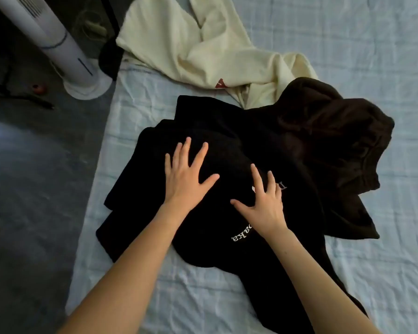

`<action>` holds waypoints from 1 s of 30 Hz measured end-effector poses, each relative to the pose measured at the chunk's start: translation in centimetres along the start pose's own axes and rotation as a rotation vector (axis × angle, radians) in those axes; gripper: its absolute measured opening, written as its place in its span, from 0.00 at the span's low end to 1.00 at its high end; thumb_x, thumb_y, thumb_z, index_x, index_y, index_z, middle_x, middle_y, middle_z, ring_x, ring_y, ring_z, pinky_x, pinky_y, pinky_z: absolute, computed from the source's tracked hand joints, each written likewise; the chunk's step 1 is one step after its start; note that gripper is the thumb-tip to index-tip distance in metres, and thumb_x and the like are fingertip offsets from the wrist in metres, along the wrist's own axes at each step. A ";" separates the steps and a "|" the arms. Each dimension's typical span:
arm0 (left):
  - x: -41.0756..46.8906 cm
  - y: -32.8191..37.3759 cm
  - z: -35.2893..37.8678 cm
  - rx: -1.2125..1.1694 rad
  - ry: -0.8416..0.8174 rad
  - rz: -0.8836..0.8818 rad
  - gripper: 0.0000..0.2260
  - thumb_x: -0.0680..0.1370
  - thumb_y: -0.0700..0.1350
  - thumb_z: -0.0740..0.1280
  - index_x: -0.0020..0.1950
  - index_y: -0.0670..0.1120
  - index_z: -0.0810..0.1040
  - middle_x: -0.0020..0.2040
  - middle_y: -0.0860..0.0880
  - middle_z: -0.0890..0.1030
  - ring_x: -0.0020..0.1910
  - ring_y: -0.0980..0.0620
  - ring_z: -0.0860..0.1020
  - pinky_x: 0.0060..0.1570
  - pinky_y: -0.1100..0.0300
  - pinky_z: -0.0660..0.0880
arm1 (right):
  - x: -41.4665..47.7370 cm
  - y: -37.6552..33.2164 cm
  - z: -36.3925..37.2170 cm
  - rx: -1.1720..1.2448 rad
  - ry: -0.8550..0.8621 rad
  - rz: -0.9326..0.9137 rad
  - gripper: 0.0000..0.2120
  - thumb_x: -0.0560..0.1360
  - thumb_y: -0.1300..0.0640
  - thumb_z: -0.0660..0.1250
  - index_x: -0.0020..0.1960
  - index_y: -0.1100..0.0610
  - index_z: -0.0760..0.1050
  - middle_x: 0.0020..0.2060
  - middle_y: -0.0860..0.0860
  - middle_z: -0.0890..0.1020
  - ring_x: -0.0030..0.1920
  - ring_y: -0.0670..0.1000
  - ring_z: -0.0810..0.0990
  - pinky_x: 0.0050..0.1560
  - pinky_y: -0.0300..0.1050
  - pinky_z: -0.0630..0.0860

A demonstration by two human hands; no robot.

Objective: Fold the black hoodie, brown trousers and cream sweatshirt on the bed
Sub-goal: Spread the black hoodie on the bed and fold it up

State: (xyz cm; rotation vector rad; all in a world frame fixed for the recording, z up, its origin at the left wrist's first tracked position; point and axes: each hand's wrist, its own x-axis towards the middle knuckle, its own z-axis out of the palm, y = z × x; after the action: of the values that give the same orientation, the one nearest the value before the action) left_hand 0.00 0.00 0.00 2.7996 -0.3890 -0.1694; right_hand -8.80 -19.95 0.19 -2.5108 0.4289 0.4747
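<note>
Your left hand (186, 174) and right hand (263, 203) lie flat, fingers spread, pressing the black hoodie (215, 131) on the pale blue bed (203, 297). The crumpled brown trousers (336, 145) touch its right side, and the cream sweatshirt (179, 39) lies beyond.

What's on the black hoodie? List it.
Left hand and right hand lie flat on the black hoodie; brown trousers overlap its right side. The right hand hides some lettering.

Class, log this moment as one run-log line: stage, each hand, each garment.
stage: smoothing black hoodie | left hand: flat on hoodie | right hand: spread on hoodie | brown trousers: heaped, unfolded | cream sweatshirt: unfolded
</note>
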 end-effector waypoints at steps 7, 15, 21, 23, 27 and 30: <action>1.1 -2.4 3.5 0.190 -0.123 -0.033 0.35 0.75 0.64 0.66 0.78 0.56 0.59 0.67 0.42 0.74 0.64 0.43 0.73 0.62 0.46 0.68 | 0.6 2.0 3.5 0.068 0.075 -0.002 0.32 0.79 0.56 0.69 0.79 0.44 0.61 0.69 0.56 0.74 0.66 0.60 0.75 0.65 0.51 0.74; -0.7 -1.5 -2.6 -0.453 -0.018 -0.098 0.21 0.75 0.49 0.74 0.67 0.52 0.77 0.50 0.53 0.80 0.52 0.57 0.78 0.53 0.71 0.70 | -3.5 2.1 -1.8 0.231 0.226 -0.151 0.20 0.75 0.60 0.74 0.66 0.49 0.79 0.53 0.44 0.84 0.55 0.45 0.83 0.55 0.25 0.70; -6.7 2.6 -10.6 -0.807 0.012 -0.215 0.21 0.71 0.48 0.78 0.62 0.62 0.79 0.57 0.64 0.79 0.57 0.71 0.75 0.58 0.78 0.67 | -10.2 0.3 -9.1 0.585 0.320 -0.107 0.25 0.71 0.65 0.77 0.53 0.35 0.80 0.47 0.30 0.83 0.50 0.36 0.82 0.51 0.27 0.74; -8.7 4.7 -13.5 -0.850 0.044 -0.221 0.21 0.71 0.48 0.78 0.60 0.63 0.79 0.55 0.65 0.79 0.58 0.70 0.75 0.59 0.74 0.70 | -12.8 -0.3 -11.9 0.644 0.320 -0.114 0.21 0.71 0.62 0.77 0.54 0.37 0.82 0.48 0.35 0.85 0.50 0.41 0.84 0.53 0.38 0.80; -12.3 8.8 -19.6 -0.909 0.118 -0.214 0.19 0.70 0.51 0.77 0.59 0.62 0.80 0.55 0.63 0.81 0.57 0.67 0.76 0.56 0.71 0.71 | -18.6 -1.4 -17.4 0.751 0.339 -0.143 0.16 0.70 0.57 0.79 0.54 0.42 0.84 0.49 0.39 0.86 0.52 0.41 0.84 0.54 0.43 0.80; -14.7 11.0 -23.1 -0.940 0.133 -0.149 0.18 0.69 0.52 0.78 0.57 0.63 0.81 0.56 0.60 0.81 0.57 0.64 0.77 0.54 0.70 0.71 | -23.2 -2.0 -20.1 0.791 0.419 -0.177 0.15 0.69 0.58 0.80 0.51 0.42 0.84 0.46 0.39 0.87 0.49 0.41 0.85 0.48 0.33 0.78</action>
State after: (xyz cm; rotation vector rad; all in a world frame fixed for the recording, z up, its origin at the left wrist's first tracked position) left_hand -13.17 0.65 26.41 1.8912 -0.0319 -0.1452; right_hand -23.68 -24.98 26.62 -1.8275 0.4333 -0.2668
